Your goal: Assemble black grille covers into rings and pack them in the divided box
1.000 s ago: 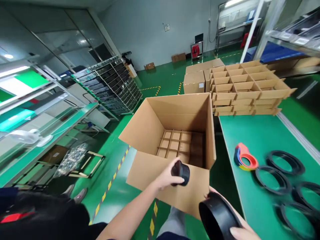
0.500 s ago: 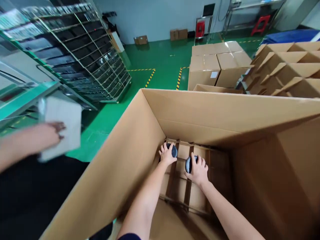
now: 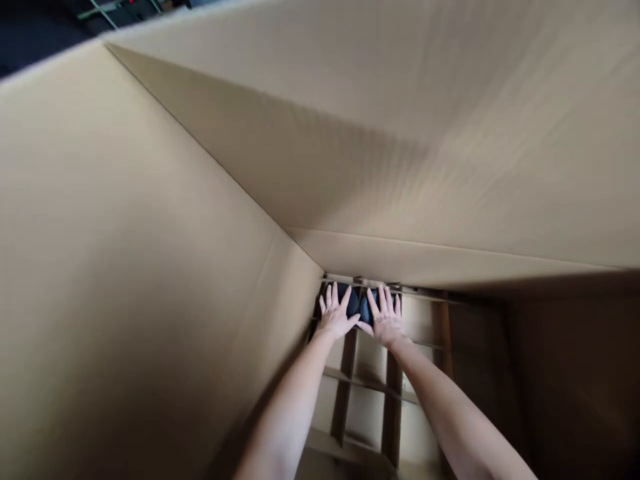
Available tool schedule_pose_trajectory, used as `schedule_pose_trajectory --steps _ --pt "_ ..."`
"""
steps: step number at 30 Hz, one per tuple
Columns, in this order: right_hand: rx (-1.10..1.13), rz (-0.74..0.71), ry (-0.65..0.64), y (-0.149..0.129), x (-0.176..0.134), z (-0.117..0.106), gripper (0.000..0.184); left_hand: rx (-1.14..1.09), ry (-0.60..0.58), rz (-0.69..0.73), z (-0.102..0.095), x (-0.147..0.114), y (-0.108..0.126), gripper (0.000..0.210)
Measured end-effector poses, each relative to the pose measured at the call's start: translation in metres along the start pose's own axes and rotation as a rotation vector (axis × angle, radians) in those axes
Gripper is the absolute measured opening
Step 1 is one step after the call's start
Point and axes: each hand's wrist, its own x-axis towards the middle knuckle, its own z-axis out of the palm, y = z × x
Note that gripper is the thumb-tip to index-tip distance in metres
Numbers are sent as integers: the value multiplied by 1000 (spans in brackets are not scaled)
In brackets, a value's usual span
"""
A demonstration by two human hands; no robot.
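Both my hands reach down into a deep cardboard box, over a cardboard divider (image 3: 395, 427) at its bottom. My left hand (image 3: 336, 319) lies with fingers spread over a dark, round-edged object (image 3: 352, 301) in the far-left corner compartment. Beside it, my right hand (image 3: 386, 319), its fingers also stretched out, rests on a second dark, glossy object (image 3: 366, 308) in the neighbouring compartment. My fingers and palms cover much of both objects, so their exact kind does not show.
The tall left wall (image 3: 165, 267) and far wall (image 3: 425, 167) of the box stand close around my arms. Several divider compartments lie nearer to me and to the right. Deep shadow fills the box's right side.
My view has moved down into the box. Both dark objects, gripped between my fingers before, now sit lower in adjacent far compartments. My hands have come closer together and flattened over them.
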Motion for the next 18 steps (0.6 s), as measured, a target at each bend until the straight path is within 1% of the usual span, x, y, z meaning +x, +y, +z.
schedule_pose_trajectory --steps 2,4,6,9,11,13,14,16,18 --pt "-2 -27 64 5 -2 16 74 25 -8 43 12 -2 -10 73" --pt "14 -40 98 9 -3 23 69 59 3 54 20 -3 -17 69" --pt "50 -41 87 8 -2 21 68 89 12 39 24 -3 -20 70" --pt "124 -29 42 2 -8 5 70 111 15 -15 24 -4 -17 68" --pt "168 -11 14 -5 -22 -12 70 122 32 -54 20 -7 -14 65" --pt "189 -6 -49 -12 -49 -36 69 135 42 -70 13 -16 -6 64" --pt "185 -16 -101 -14 -68 -52 68 144 39 -69 8 -24 0 64" --pt "166 -56 -225 -18 -116 -91 62 164 31 -43 -5 -49 18 62" --pt "178 -108 -329 -19 -171 -135 52 162 62 41 -22 -79 43 51"
